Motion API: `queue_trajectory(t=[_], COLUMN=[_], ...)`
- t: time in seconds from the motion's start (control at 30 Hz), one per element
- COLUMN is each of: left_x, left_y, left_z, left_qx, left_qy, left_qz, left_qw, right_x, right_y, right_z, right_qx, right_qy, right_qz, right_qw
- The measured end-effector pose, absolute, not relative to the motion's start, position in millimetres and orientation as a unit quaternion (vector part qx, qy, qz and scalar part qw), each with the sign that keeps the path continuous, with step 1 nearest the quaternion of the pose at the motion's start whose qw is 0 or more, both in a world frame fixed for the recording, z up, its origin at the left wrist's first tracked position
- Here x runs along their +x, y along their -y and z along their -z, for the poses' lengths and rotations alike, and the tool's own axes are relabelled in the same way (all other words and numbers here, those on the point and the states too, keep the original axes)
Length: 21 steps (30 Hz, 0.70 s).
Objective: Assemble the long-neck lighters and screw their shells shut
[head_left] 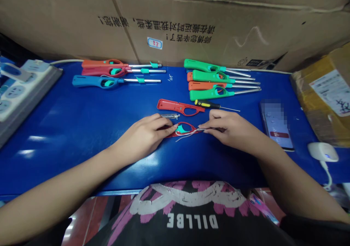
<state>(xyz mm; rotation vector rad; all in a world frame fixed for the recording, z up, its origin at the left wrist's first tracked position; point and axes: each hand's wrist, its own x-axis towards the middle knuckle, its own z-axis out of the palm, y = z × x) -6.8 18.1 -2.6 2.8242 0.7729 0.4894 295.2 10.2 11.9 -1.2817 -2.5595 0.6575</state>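
My left hand [149, 133] is closed on the handle end of a red lighter casing half [171, 135] lying on the table. Inside its loop sits a teal trigger [181, 130]. At the narrow end, my right hand [232, 127] pinches a thin white wire [182, 139], whose loose tail hangs toward me; what else is between those fingertips is hidden. A silver metal part [171, 116] lies by my left fingers. Just beyond are the other red casing half [175, 106] and a black and yellow screwdriver [207, 104].
Assembled lighters stand in two groups at the back, a blue lighter [93, 81] left and a green lighter [207, 94] right. A power strip [24, 89] is at left; a phone [277, 129], white device [322, 152] and cardboard box [325, 92] at right. A large carton [175, 5] walls the back.
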Motion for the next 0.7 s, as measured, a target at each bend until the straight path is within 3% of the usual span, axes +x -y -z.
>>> queue_trajectory(t=[0.53, 0.7], left_x=[-6, -8], left_y=[-20, -22], left_z=[3, 4], left_qx=[0.95, 0.949], left_qy=[-0.249, -0.252], left_qz=[-0.171, -0.174], left_qw=[0.081, 0.071], right_x=[287, 278], right_y=[-8, -3], right_z=[-12, -13], right_qx=[-0.41, -0.415], right_qy=[0.864, 0.895], right_qz=[-0.258, -0.157], right_qw=[0.137, 0.045])
